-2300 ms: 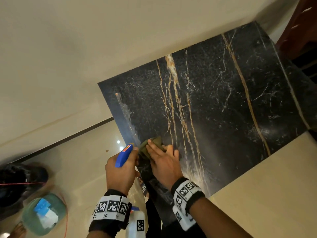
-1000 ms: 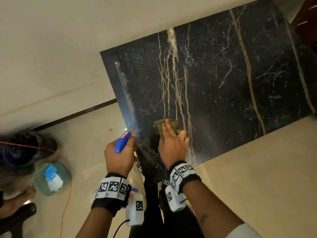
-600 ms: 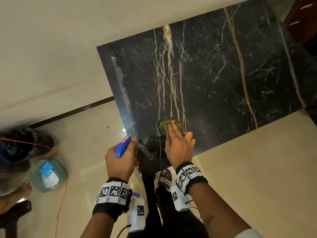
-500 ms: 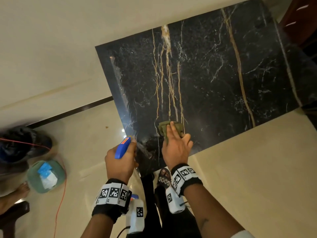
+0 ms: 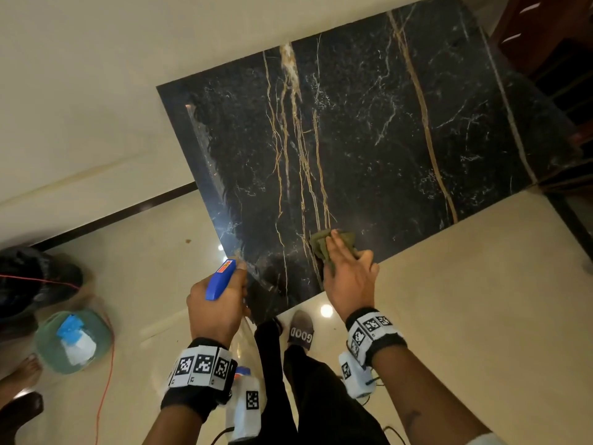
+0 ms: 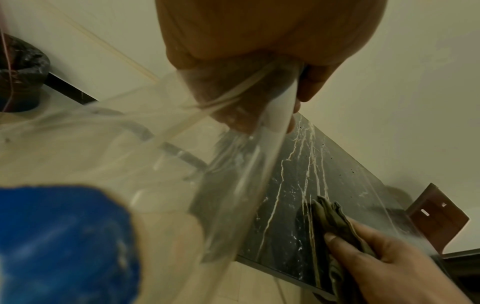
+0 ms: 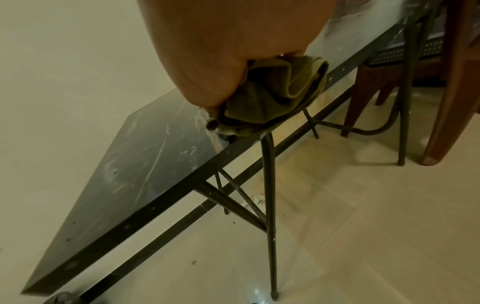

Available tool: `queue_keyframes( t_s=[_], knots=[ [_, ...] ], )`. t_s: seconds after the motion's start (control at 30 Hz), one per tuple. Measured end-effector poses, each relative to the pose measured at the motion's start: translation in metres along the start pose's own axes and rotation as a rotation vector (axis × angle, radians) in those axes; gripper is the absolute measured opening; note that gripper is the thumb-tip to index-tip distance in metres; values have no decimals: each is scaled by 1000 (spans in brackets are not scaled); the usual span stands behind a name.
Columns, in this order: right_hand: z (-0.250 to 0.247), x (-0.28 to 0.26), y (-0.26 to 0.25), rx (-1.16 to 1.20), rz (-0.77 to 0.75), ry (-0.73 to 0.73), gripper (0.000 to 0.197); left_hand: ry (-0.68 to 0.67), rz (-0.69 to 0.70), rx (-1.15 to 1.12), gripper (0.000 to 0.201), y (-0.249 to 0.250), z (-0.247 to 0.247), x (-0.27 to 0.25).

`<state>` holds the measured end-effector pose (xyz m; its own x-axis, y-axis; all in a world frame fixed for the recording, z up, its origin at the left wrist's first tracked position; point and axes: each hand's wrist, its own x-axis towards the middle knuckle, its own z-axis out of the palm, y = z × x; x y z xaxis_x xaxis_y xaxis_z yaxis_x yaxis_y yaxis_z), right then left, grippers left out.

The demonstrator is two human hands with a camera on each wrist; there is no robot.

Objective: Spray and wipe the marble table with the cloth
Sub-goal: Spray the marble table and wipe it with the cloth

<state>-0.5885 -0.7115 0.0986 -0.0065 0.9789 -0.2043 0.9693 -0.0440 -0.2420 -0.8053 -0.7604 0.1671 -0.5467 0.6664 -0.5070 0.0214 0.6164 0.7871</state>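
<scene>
The black marble table (image 5: 369, 139) with gold veins stands against the wall. My right hand (image 5: 348, 274) lies with its fingers stretched over a bunched olive cloth (image 5: 317, 247) and presses it on the table's near edge, right of the near left corner. From the left wrist the cloth (image 6: 330, 216) shows under the right hand (image 6: 389, 257); from the right wrist the cloth (image 7: 272, 96) bulges over the table (image 7: 142, 164) edge. My left hand (image 5: 218, 303) grips the spray bottle (image 5: 221, 279) by its blue head, beside the corner; its clear body (image 6: 182, 164) hangs below.
On the floor at left stand a green bucket (image 5: 73, 342) with a blue-white item, a black lined bin (image 5: 38, 281) and a red cord (image 5: 106, 380). Another person's bare foot (image 5: 19, 370) is there. A brown wooden chair (image 5: 545, 43) stands at the table's right end.
My right hand has slid the cloth to the right along the near edge, away from the left corner. The left hand with the bottle has stayed about where it was.
</scene>
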Motion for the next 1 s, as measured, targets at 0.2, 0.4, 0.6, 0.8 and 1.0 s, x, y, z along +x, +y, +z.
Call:
queue_keyframes(
  t_s=[0.2, 0.4, 0.6, 0.8, 1.0],
  knots=[
    [18, -55, -46, 22, -232, -167, 56, -12, 15, -20, 42, 3, 4, -4],
    [7, -51, -15, -19, -313, -193, 55, -12, -1, -31, 36, 1, 4, -8],
    [1, -35, 12, 24, 39, -77, 54, 0, -9, -14, 33, -10, -7, -6],
    [25, -84, -56, 56, -290, -197, 53, 14, -30, -57, 33, -13, -6, -11],
    [23, -76, -52, -5, -423, -208, 50, 57, -49, -78, 27, -15, -20, -11]
  ],
)
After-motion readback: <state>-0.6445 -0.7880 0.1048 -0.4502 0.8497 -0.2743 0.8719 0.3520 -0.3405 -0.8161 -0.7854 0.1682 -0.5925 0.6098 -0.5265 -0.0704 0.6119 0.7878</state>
